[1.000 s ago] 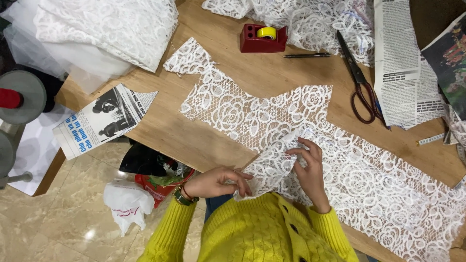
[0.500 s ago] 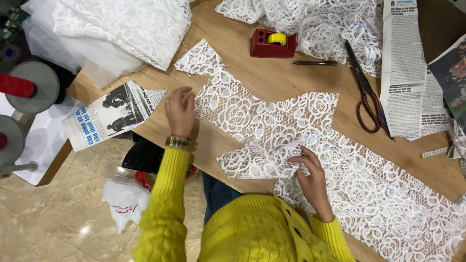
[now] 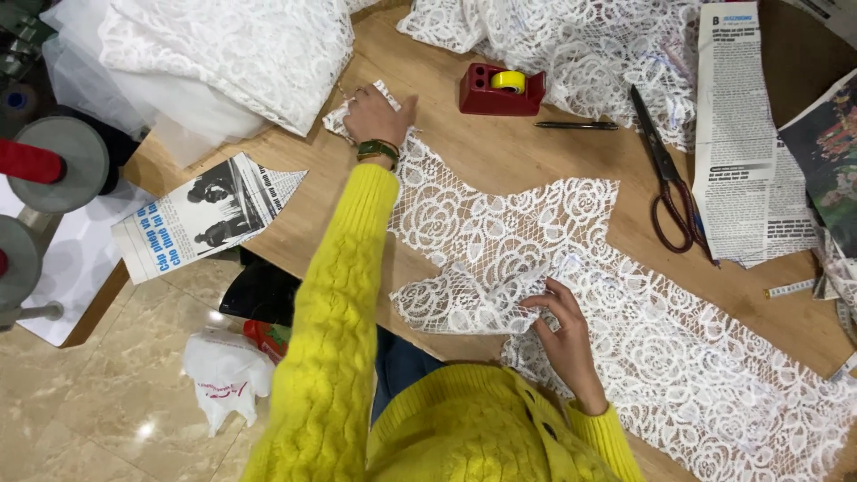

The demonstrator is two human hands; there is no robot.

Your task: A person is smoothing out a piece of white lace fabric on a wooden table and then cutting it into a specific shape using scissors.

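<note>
From the red tape dispenser I see bare table just below it, open toward the pen on its right. Further right the scissors block the way. Above it, bunched lace crowds in. To its left my left hand sits, with a heaped lace pile beyond.

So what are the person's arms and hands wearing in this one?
Both arms are in a chunky, bright yellow cable-knit cardigan with ribbed cuffs and buttons down the front. The left hand is bare, with a dark-strapped, gold-toned watch at the wrist. The right hand is bare too; no gloves, and no rings that I can make out.
</note>
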